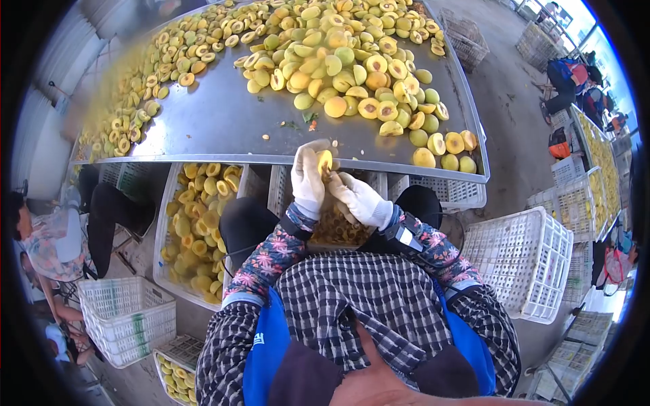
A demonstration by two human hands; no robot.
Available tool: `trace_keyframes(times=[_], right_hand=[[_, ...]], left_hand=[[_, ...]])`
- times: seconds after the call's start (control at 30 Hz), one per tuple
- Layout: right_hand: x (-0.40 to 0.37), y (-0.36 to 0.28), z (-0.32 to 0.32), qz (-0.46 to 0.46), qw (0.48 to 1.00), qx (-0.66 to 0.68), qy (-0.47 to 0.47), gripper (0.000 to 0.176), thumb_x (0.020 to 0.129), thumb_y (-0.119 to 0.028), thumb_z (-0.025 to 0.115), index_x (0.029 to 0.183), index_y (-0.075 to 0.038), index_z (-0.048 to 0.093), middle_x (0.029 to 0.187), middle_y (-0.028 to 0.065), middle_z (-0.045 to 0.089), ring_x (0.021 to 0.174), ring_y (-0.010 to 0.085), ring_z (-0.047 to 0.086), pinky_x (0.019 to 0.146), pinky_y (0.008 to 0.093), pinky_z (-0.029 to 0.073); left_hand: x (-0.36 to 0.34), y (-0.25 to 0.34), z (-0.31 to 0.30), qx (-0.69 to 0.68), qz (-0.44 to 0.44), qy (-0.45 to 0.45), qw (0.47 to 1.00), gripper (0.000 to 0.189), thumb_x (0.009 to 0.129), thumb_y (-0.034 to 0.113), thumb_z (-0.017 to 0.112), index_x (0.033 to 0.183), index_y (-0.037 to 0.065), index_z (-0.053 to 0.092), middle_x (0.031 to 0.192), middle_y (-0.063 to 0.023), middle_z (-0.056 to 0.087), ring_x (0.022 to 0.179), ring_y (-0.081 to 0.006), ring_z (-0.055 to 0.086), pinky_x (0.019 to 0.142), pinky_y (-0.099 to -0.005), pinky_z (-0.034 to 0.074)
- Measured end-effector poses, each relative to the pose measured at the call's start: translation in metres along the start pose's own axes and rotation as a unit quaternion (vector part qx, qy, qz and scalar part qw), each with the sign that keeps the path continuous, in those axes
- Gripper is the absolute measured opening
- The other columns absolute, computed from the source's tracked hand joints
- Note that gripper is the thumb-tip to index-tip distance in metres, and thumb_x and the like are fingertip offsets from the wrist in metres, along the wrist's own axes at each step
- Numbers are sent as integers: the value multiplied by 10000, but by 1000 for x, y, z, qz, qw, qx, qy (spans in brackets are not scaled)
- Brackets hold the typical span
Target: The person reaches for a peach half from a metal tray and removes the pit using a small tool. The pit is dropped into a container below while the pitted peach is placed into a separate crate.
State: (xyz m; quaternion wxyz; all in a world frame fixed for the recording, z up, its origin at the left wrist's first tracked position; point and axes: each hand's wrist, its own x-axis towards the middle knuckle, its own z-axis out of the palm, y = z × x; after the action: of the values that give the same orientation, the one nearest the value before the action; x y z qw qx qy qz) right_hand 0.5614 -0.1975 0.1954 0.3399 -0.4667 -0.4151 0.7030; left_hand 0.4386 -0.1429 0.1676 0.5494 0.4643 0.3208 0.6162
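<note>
My left hand, in a pale work glove, is closed around a yellow apricot half at the metal table's front edge. Right beside it, my gloved right hand has its fingers pinched together against the fruit. Whatever those fingertips grip is too small or hidden to make out. Beyond my hands, a large heap of halved apricots covers the table's back and right, many with brown hollows or stones showing. Beneath my hands, between my knees, sits a crate holding small brown pieces, partly covered by my gloves.
A crate of apricot halves stands by my left knee. White stacked crates are at lower left, and another white crate is at right. More apricots line the table's left side. People sit at left and far right.
</note>
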Motion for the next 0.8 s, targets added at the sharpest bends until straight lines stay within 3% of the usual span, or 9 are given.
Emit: trace_keyframes(times=[0.1,0.2,0.27,0.3,0.47,0.57,0.63,0.7,0.8], right_hand=[[-5,-12,-8,23,997,-74,-27,244,979,-318,493,1126,-124,510,648,-65,447,502,42,394,433,207,324],[1,1,-26,60,980,-185,-44,288,969,-332,510,1115,-84,527,678,25,558,542,148,533,482,284,423],[4,14,-28,-230,883,-403,68,314,952,-329,524,1107,-56,522,796,168,648,689,312,646,584,391,497],[-1,10,-23,-183,872,-446,86,331,938,-319,526,1108,-35,512,902,248,645,852,381,642,694,448,511],[2,31,-17,-194,831,-515,80,341,942,-304,524,1135,-24,503,879,199,672,833,364,657,723,422,524],[3,32,-15,-240,899,-365,37,320,958,-311,513,1118,-34,502,893,158,694,802,367,671,713,417,527],[-1,24,-7,-47,996,-70,-33,330,972,-369,498,1087,-61,516,700,59,575,540,208,540,496,308,426],[-7,13,10,51,993,98,-32,378,968,-446,499,1031,-75,528,559,-45,381,357,49,303,334,198,233],[-8,12,7,88,977,174,-85,416,958,-467,507,997,-53,529,549,-42,403,345,60,317,326,216,238]], left_hand=[[7,9,-14,23,-183,-59,981,749,964,627,249,966,-39,591,857,-139,647,736,-230,656,744,-308,545],[10,15,-14,12,-266,-69,961,793,938,676,241,970,-36,587,850,-136,648,736,-222,653,717,-294,542],[14,15,-14,26,-250,-70,965,821,922,702,239,943,-37,595,840,-130,651,729,-209,650,707,-282,539],[14,17,-12,35,-256,-52,965,831,918,709,237,924,-38,602,833,-130,653,725,-207,649,707,-281,538],[21,9,-24,68,-279,-107,952,861,907,727,230,883,-39,622,803,-135,661,725,-208,650,712,-278,535],[23,17,-20,78,-314,-121,939,868,896,738,235,861,-40,619,783,-155,661,707,-249,656,683,-312,553],[20,22,-19,-39,-362,-57,930,839,877,751,287,847,-24,607,796,-169,653,681,-295,657,638,-361,568],[14,20,-15,-74,-339,-13,938,820,866,754,318,856,-16,599,808,-176,650,666,-311,655,615,-377,570],[9,27,-14,-147,-345,35,926,768,855,743,385,923,2,576,845,-181,642,651,-327,652,577,-381,569]])
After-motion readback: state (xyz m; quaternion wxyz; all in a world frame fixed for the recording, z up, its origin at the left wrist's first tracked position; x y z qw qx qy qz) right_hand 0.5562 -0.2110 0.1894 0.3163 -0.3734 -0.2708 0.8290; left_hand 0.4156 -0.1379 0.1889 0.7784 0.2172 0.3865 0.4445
